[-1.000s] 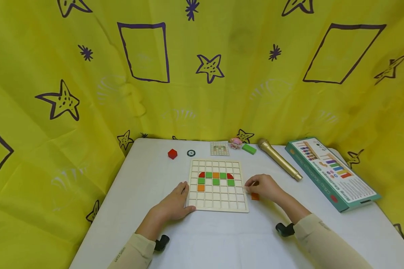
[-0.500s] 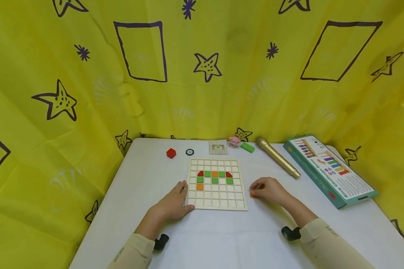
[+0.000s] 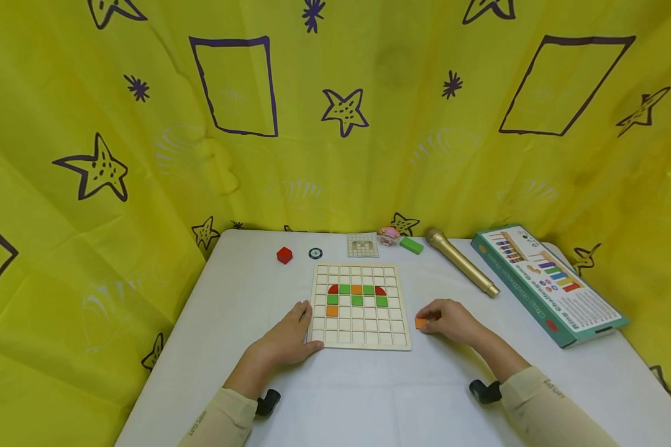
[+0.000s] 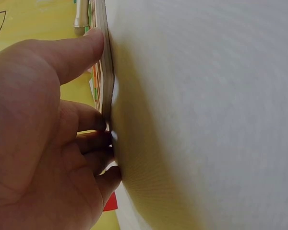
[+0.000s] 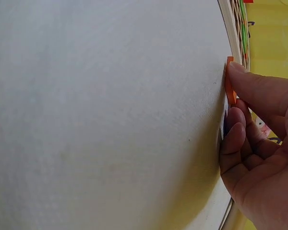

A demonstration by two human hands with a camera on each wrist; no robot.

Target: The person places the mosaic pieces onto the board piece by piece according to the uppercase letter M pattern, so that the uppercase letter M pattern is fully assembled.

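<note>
In the head view, my left hand (image 3: 287,338) rests against the left side of a pale wooden grid board (image 3: 369,329), its thumb at the near left corner. The left wrist view shows the thumb (image 4: 91,48) on the board's edge and the other fingertips at the white cloth. Red, green and orange tiles lie in several of the board's cells, including an orange square (image 3: 332,311) at the lower left. Right of the board, my right hand (image 3: 450,320) pinches a loose orange square tile (image 5: 230,81) close over the table, thumb on its face.
Behind the board lie a red block (image 3: 284,255), a round dark-rimmed disc (image 3: 315,253), a small pattern card (image 3: 363,246), a pink figure (image 3: 389,235) and a green block (image 3: 411,245). A gold microphone (image 3: 463,263) and a teal game box (image 3: 549,284) occupy the right.
My right hand has shifted slightly away from the board and now pinches the orange tile, more of which shows between its fingers. The left hand stays at the board's edge.
</note>
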